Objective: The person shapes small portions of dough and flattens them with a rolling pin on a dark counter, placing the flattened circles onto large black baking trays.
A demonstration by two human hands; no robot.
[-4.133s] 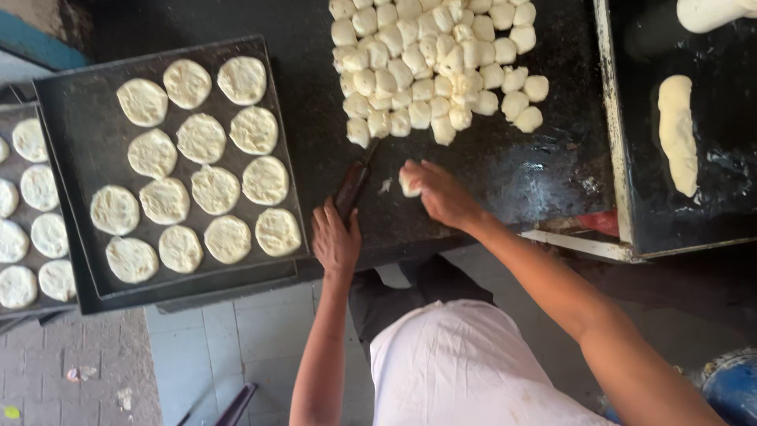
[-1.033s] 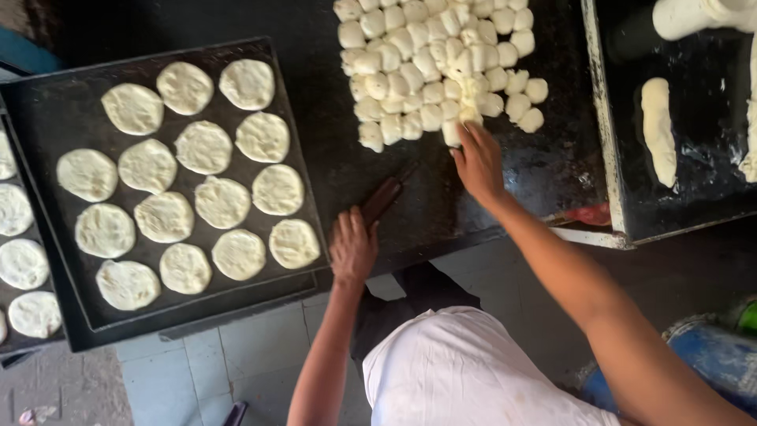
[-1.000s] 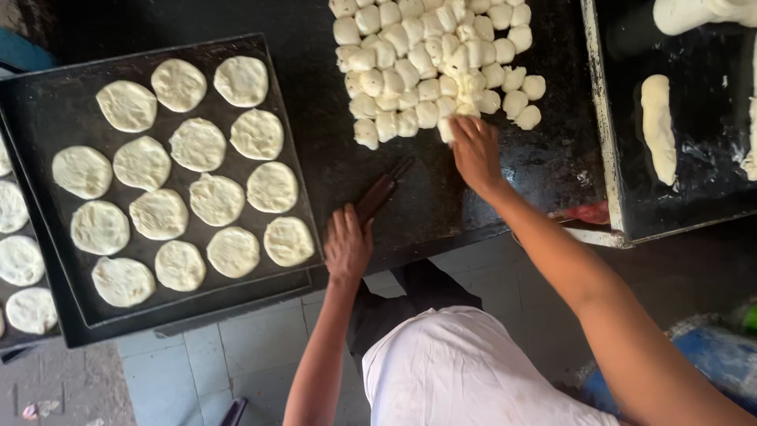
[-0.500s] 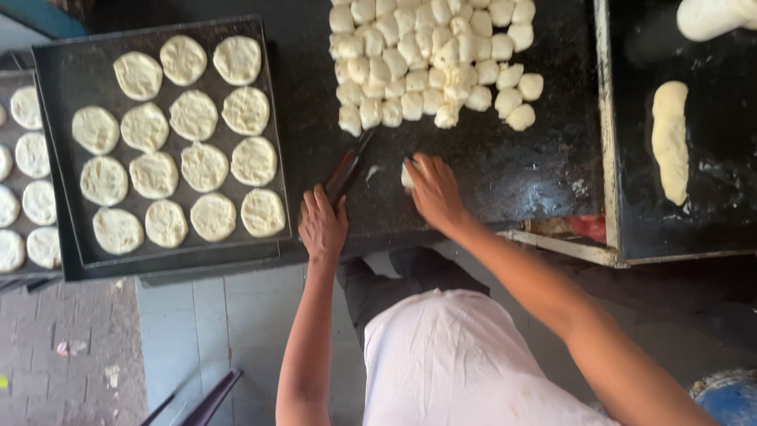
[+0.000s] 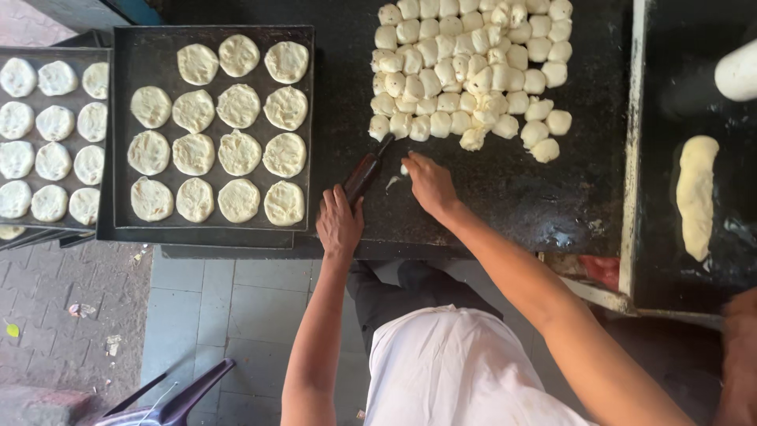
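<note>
The left hand rests at the near edge of the dark, flour-dusted counter, its fingers closed around the handle of a dark-handled knife whose long axis runs diagonally away from the person, up and to the right, so that the tip ends just beside the nearest corner of the mass of small white dough pieces. The right hand lies palm down just to the right of the blade, fingers curled and pinching or pressing one small white lump of dough; whether it is lifted or only pinned to the counter cannot be told. That lump sits between the knife tip and the right hand's fingertips, apart from the packed block of pieces, which lies further out and to the right, so the right hand is the nearer one to both. To the left, well apart from both hands, a black rectangular baking tray holds rows of flattened round dough discs, and a second tray of discs stands beside it. At far right an elongated roll of dough lies on another dark surface.
</note>
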